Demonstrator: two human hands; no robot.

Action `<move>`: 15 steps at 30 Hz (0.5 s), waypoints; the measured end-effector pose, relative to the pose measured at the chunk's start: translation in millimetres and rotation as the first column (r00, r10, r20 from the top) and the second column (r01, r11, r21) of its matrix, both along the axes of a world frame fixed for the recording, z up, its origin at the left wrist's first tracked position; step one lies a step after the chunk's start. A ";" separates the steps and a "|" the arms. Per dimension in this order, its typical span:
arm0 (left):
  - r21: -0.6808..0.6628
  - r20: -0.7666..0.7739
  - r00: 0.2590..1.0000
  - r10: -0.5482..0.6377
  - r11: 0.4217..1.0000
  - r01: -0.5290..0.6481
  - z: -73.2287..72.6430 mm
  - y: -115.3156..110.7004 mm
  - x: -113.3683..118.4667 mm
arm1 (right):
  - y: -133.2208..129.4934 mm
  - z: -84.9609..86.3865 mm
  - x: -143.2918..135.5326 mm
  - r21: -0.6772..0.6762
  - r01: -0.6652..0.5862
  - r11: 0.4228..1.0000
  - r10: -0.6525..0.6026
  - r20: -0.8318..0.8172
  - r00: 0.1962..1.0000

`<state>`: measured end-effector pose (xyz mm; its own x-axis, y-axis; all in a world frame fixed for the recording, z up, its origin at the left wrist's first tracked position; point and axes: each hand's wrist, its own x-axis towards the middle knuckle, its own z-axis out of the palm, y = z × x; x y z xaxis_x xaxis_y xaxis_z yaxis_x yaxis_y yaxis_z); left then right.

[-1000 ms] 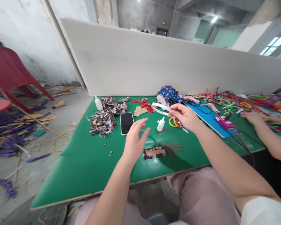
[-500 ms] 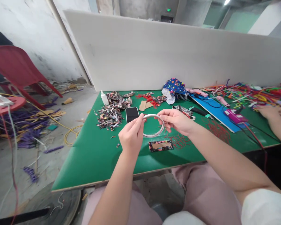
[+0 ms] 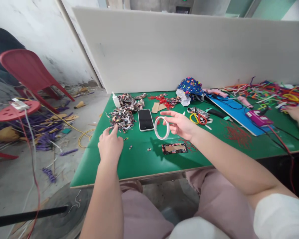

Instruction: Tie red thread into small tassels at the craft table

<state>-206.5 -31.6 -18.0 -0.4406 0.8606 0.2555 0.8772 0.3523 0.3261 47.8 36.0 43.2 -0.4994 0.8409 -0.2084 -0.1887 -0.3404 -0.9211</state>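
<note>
My right hand [image 3: 179,125] holds a thin roll of white tape [image 3: 161,136] between thumb and fingers, raised over the table with its ring opening facing me. My left hand [image 3: 110,144] is apart from it, at the near edge of a heap of dark floral fabric scraps [image 3: 122,119]. Its index finger stretches forward to the scraps, and no object shows in it. Below the tape lies a flat floral-fabric strip with a brown cardboard centre [image 3: 174,148]. A phone [image 3: 146,120] lies face up between the scraps and the tape.
On the green table [image 3: 137,169] are a white glue bottle [image 3: 116,100], cardboard pieces [image 3: 158,107], a blue patterned cloth [image 3: 190,89], yellow and red loops [image 3: 198,119], a blue board [image 3: 235,116] and a purple device [image 3: 259,118]. Another person's hand [image 3: 298,114] is at right. A white panel [image 3: 176,53] stands behind.
My left hand has let go of the tape roll and moved left to the fabric scraps. My right hand keeps the roll, now turned more upright. The camera view has shifted.
</note>
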 end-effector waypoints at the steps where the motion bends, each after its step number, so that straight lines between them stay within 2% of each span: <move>1: 0.054 -0.008 0.999 -0.039 0.998 0.039 -1.7 -1.3 0.1 | -1.0 -0.5 -2.5 -0.007 0.002 1.000 -0.002 -0.016 1.000; 3: 0.174 0.046 0.984 -0.174 0.971 0.163 -2.2 -2.9 4.2 | -2.9 -1.2 -7.6 -0.023 0.022 0.999 -0.024 -0.067 0.997; 4: 0.256 0.094 0.958 -0.270 0.937 0.239 -0.8 -3.6 8.5 | -3.7 -1.2 -10.1 -0.036 0.043 0.998 -0.046 -0.101 0.994; 5: 0.340 0.152 0.904 -0.400 0.880 0.332 1.3 -4.5 14.2 | -4.4 -0.8 -12.5 -0.057 0.065 0.996 -0.072 -0.135 0.988; 6: 0.389 0.185 0.820 -0.541 0.807 0.445 3.9 -5.5 21.0 | -5.1 0.0 -14.6 -0.085 0.085 0.993 -0.098 -0.165 0.981; 8: 0.407 0.171 0.683 -0.710 0.682 0.607 8.9 -7.8 35.4 | -6.2 2.5 -18.3 -0.153 0.102 0.983 -0.132 -0.207 0.969; 9: 0.408 0.148 0.658 -0.739 0.652 0.640 10.7 -8.8 41.9 | -6.5 3.6 -19.8 -0.185 0.098 0.978 -0.138 -0.217 0.966; 12: 0.414 0.133 0.637 -0.759 0.626 0.660 13.7 -10.3 54.8 | -5.7 3.4 -23.0 -0.235 0.087 0.968 -0.137 -0.206 0.969; 15: 0.447 0.280 0.575 -0.769 0.634 0.631 17.1 -11.7 59.5 | -1.7 -5.8 -23.6 -0.161 0.153 0.975 -0.174 -0.125 0.977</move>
